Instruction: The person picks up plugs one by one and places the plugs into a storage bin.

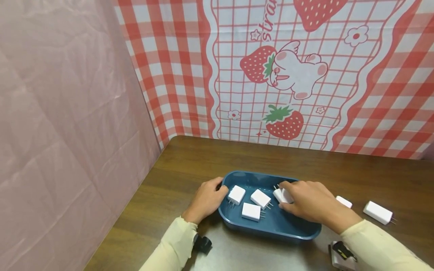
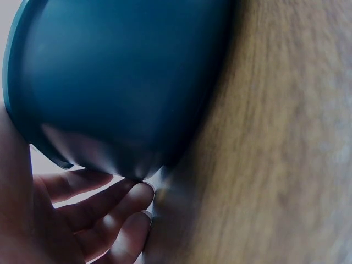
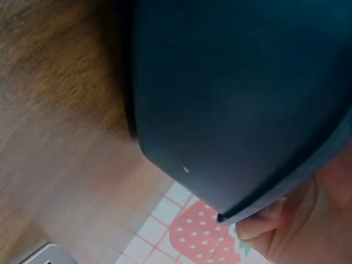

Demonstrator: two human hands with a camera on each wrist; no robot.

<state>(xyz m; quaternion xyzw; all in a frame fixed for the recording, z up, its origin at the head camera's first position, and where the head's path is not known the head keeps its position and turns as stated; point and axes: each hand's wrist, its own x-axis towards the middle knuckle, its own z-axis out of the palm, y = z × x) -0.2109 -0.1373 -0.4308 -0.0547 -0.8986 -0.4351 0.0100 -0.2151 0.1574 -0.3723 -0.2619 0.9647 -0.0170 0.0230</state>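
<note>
A dark blue plastic tray stands on the table with several white plug-in chargers in it, among them one charger near the front. My left hand grips the tray's left end, thumb at the rim and fingers against the outer wall. In the left wrist view, those fingers curve below the tray wall. Over the tray's right part, my right hand pinches a white charger whose metal prongs point away. The right wrist view shows mostly the tray's outer wall; the charger is hidden there.
Right of the tray, another white charger lies on the wooden table, with a partly hidden white block behind my right wrist. A pale flat object sits by my right sleeve. A checked strawberry cloth hangs behind.
</note>
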